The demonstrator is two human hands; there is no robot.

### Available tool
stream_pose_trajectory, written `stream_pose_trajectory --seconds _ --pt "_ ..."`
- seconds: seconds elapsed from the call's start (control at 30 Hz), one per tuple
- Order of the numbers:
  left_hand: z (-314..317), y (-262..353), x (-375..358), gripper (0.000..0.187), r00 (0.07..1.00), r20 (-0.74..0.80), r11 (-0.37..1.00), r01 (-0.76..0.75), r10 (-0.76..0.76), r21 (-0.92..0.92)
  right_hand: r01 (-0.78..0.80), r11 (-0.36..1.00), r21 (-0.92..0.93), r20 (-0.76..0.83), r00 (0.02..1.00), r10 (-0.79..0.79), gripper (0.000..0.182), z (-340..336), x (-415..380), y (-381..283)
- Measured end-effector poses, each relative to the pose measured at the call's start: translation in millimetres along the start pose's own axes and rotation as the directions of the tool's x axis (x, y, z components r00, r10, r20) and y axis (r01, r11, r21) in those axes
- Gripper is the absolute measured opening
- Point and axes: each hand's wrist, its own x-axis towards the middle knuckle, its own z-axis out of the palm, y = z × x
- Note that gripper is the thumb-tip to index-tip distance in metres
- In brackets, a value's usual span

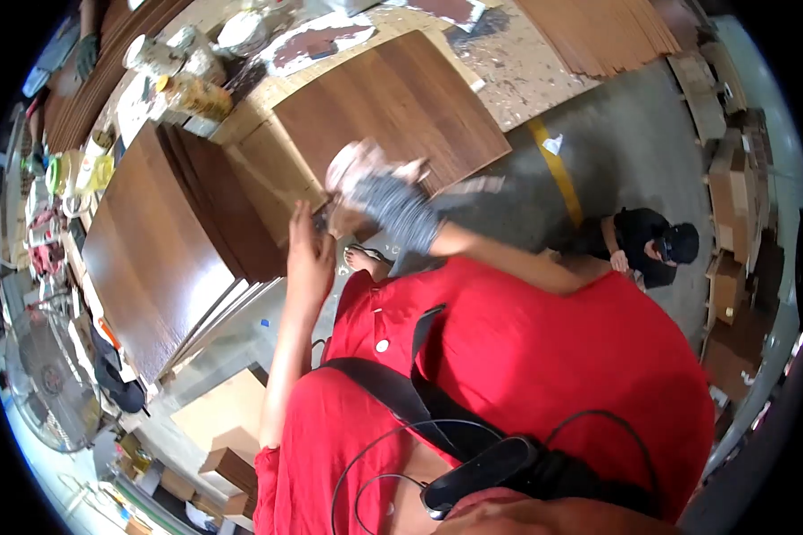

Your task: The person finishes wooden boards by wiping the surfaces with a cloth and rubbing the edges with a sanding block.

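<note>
A: What have the 2 hands got hold of?

B: The right hand (393, 201), in a grey speckled work glove, is closed around a crumpled pale cloth rag (359, 165) and presses it against the near edge of the dark brown wood-veneer panel (393, 102) lying on the paint-spattered workbench (517, 76). The bare left hand (310, 245) is open, fingers straight, gripping nothing; it sits just beside the panel's near corner, next to the stack of dark brown veneer boards (165, 250).

A: What could go wrong?

B: I'd judge the panel overhangs its pale board support, so hard rubbing at the edge might shift or tip it. The bare fingers lie near sharp board edges, so a slip could pinch them.

A: Anything else?

B: Tins and bottles (183, 67) crowd the bench's far end; a sliding panel could knock them. A person in black (647, 245) crouches well apart.
</note>
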Motion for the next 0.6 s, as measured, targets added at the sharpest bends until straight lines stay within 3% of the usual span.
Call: stream_pose_trajectory --seconds 0.07,0.13,0.23,0.3,0.33,0.37,0.43,0.47,0.5,0.53,0.6 --pt "4 -3 25 0.056 0.994 -0.075 0.997 -0.075 0.077 0.028 0.212 0.969 0.123 -0.147 0.97 -0.194 0.041 14 -21 -33" --pt "-2 15 42 0.054 0.995 -0.087 0.998 -0.055 0.056 0.021 0.221 0.947 0.232 -0.212 0.962 -0.172 0.039 6 -49 -23" --pt "-3 21 59 0.052 0.997 -0.072 0.998 -0.009 0.004 -0.064 -0.211 0.918 0.335 -0.245 0.922 0.301 0.036 -21 -92 68" --pt "4 17 65 0.052 0.998 -0.067 0.997 -0.02 0.015 -0.075 -0.531 0.762 0.37 -0.235 0.74 0.63 0.034 -47 -124 137" --pt "8 14 67 0.051 0.997 -0.073 0.996 -0.005 -0.002 -0.088 -0.626 0.775 0.086 -0.346 0.71 0.613 0.038 -17 -150 206" --pt "10 13 70 0.051 0.996 -0.086 0.995 0.013 -0.022 -0.103 -0.377 0.894 -0.242 -0.3 0.905 0.301 0.037 -106 -135 183" --pt "13 22 74 0.052 0.996 -0.084 0.994 0.03 -0.039 -0.103 -0.514 0.85 -0.114 -0.535 0.753 0.383 0.036 -78 -114 219" --pt "16 29 76 0.052 0.995 -0.088 0.992 0.03 -0.041 -0.123 -0.488 0.871 -0.065 -0.545 0.748 0.378 0.036 -71 -102 219" --pt "23 30 81 0.052 0.995 -0.09 0.99 0.029 -0.042 -0.135 -0.338 0.876 0.344 -0.479 0.739 0.474 0.03 -104 -69 163" --pt "31 29 85 0.054 0.995 -0.099 0.973 -0.019 -0.005 -0.231 -0.335 0.828 0.45 -0.365 0.777 0.513 0.029 -78 -45 142" --pt "40 53 90 0.057 0.989 -0.139 0.974 -0.078 0.05 -0.212 -0.382 0.681 0.625 -0.121 0.814 0.567 0.028 -28 2 98"
